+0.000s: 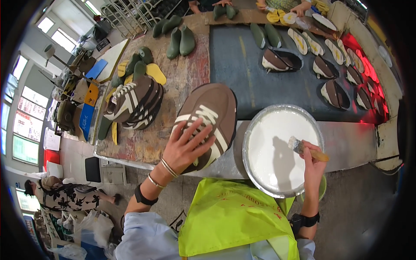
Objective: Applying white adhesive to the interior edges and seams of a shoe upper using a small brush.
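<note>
A brown sneaker upper with white stripes and laces sits in front of me near the table's front edge. My left hand grips it from above, fingers bent over the laces; the thumb's hold is hard to make out. My right hand is closed round the wooden handle of a brush, whose pale bristles hang over a large metal basin of white liquid. The brush throws a shadow on the liquid. Left of the held upper, several similar uppers are stacked.
Green shoe lasts and yellow insoles lie on the worn wooden table. Beyond the basin, a dark conveyor belt carries uppers and white soles towards a red-lit opening. Other people's hands work at the far edge.
</note>
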The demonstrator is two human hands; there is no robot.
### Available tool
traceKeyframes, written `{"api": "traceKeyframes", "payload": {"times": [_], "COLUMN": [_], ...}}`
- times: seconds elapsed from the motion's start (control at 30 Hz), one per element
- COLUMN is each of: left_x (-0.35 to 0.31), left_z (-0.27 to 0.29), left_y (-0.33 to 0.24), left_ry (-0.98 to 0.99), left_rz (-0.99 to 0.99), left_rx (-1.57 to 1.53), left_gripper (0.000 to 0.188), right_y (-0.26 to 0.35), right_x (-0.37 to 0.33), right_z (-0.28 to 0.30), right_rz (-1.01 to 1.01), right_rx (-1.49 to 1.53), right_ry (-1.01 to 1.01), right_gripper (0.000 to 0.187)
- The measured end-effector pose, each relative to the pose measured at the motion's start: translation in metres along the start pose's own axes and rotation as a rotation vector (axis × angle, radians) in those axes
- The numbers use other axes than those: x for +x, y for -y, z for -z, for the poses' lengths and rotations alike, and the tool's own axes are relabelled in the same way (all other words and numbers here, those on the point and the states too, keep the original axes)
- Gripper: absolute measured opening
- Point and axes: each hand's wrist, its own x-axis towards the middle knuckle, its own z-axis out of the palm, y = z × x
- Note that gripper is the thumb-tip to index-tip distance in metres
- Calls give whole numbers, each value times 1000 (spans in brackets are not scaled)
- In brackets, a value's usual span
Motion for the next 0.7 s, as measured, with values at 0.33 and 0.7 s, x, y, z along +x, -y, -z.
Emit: {"api": "traceKeyframes", "payload": {"times": [0.33,0.7], "left_x": [3,6], "left_z": [7,-63], "left_y": [-2,14], "left_ry": [1,37], "left_rz": [215,77], "left_rx": [-424,-540], "left_gripper": [47,32], "right_y": [-3,22], "right_x": [3,4], "right_z": [-1,2], "right_rz": [30,128], "right_rx": [22,160], "right_ry": [-8,-77], "right_gripper": [15,12]}}
